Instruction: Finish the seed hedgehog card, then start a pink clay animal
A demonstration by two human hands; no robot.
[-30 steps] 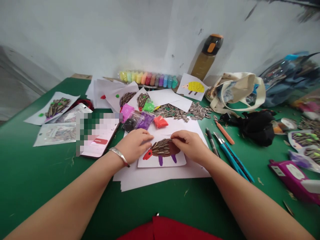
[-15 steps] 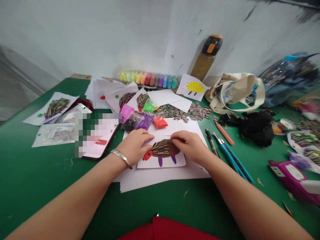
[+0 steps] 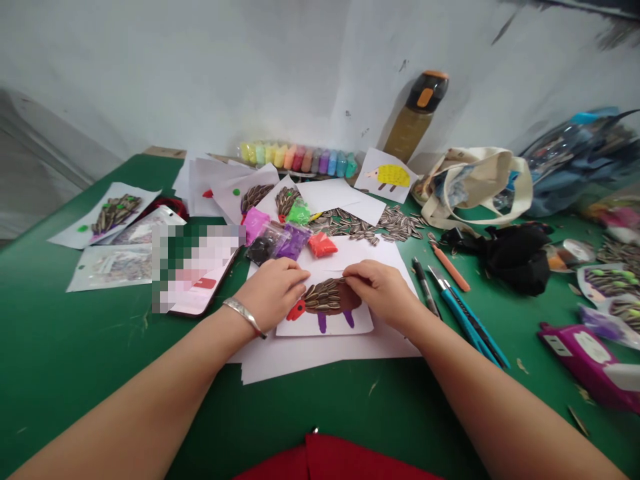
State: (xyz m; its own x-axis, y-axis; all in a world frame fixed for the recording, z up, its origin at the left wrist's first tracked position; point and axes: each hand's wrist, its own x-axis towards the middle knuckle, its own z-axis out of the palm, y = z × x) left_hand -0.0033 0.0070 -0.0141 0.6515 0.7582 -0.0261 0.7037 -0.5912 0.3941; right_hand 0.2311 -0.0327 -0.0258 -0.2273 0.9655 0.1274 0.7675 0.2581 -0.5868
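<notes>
A white card (image 3: 300, 328) lies in front of me with a hedgehog figure on it. The figure has a red head (image 3: 295, 311), a brown body (image 3: 352, 299) partly covered with sunflower seeds (image 3: 323, 297), and purple legs (image 3: 349, 319). My left hand (image 3: 273, 290), a silver bangle at its wrist, rests on the card's left side with fingers stretched out beside the head. At the body's upper right edge, my right hand (image 3: 379, 290) has thumb and fingers pinched together on a sunflower seed, mostly hidden by the fingertips.
Clay packets (image 3: 323, 245) and a seed pile (image 3: 395, 223) lie behind the card. To the left is a phone (image 3: 200, 293). A pen (image 3: 425, 287), blue cutter (image 3: 467, 320) and purple glue gun (image 3: 585, 360) lie right. A bottle (image 3: 413, 120) stands by the wall.
The whole view has shifted very slightly. Both hands keep their places on the card, and the seeds on the body look the same.
</notes>
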